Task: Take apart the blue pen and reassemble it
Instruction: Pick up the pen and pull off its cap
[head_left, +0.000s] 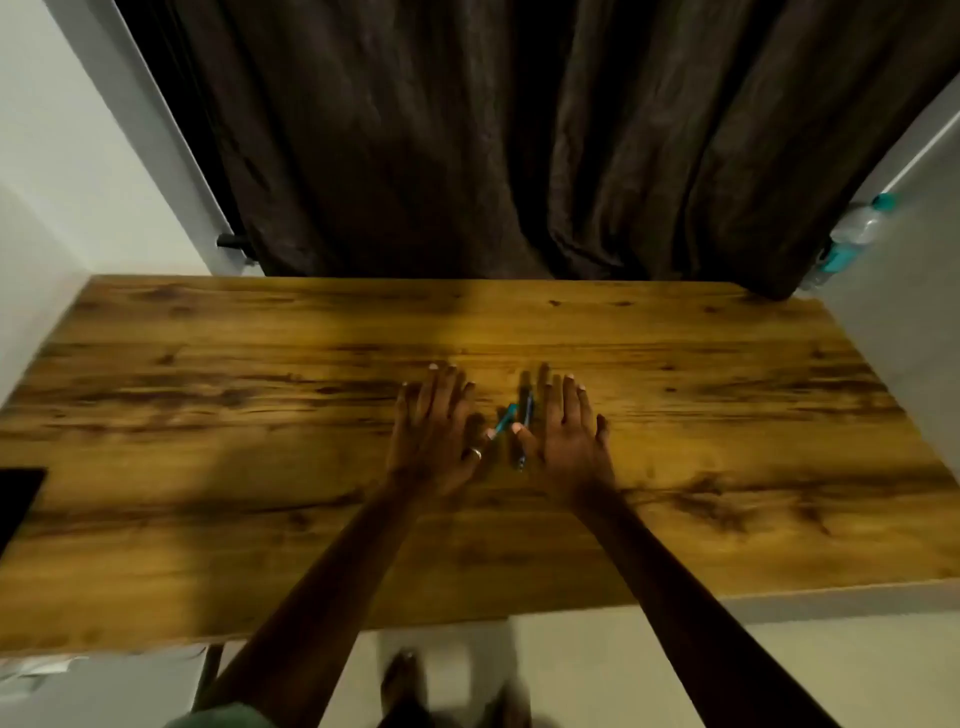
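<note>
Two blue pen pieces lie on the wooden table (208, 415) between my hands. One short blue piece (505, 419) lies slanted beside my left thumb. A longer blue piece (525, 421) runs front to back along my right thumb, ending in a dark tip (520, 462). My left hand (434, 434) lies flat, palm down, fingers spread, with a ring on it. My right hand (563, 431) lies flat too, fingers apart. Whether the thumbs touch the pieces is unclear; neither hand grips anything.
A dark brown curtain (467, 145) hangs behind the table's far edge. A clear water bottle with a teal cap (852, 234) stands at the far right by the wall. A black object (18, 499) sits at the table's left edge. My feet show below the front edge.
</note>
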